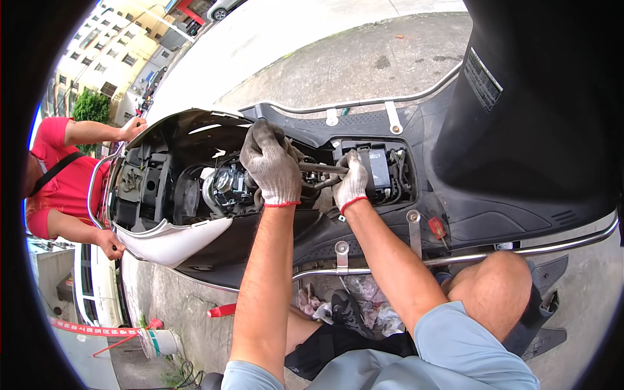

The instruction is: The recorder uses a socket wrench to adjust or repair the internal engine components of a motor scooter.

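Note:
My left hand (pixel 269 160), in a dirty knitted glove with a red cuff, is closed on a dark metal bar (pixel 319 168) over the opened body of a scooter. My right hand (pixel 351 179), gloved alike, grips the bar's other end beside the battery (pixel 378 171). Below and left of my left hand sit exposed engine parts (pixel 229 184). A white body panel (pixel 169 242) edges the near left of the opening. What lies under my fingers is hidden.
A co-worker in red (pixel 58 172) grips the left end at the chrome rail. A screwdriver (pixel 437 228) lies on the footboard (pixel 494 224); a red-handled object (pixel 221 310) and crumpled rubbish (pixel 383 315) are below. A white bucket (pixel 158 344) stands lower left.

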### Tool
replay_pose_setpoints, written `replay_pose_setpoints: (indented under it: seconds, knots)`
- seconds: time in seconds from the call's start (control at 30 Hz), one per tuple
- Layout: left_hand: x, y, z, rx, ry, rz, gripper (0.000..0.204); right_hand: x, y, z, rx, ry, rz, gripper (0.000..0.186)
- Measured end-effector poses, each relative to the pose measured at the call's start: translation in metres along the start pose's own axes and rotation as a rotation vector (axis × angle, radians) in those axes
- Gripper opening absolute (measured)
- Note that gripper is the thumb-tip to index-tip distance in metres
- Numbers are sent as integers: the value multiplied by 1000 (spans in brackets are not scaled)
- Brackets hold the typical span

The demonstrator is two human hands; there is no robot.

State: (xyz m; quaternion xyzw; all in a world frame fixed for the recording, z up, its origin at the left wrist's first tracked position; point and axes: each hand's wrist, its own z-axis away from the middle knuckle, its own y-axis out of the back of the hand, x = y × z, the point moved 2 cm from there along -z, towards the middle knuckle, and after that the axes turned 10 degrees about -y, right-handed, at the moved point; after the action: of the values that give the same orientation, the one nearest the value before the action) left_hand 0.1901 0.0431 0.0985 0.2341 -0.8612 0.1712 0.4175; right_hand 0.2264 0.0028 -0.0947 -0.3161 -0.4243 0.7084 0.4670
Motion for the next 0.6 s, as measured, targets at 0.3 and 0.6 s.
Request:
replay_pose_setpoints:
  seconds: [0.3,0.6]
  knots:
    - [-1,-4,-10,-43,23,-42,38,0,-5,4,63,-19,-27,34]
    - [-2,-4,-10,-48,27,-28,37,0,-1,-4,91,7,-34,32]
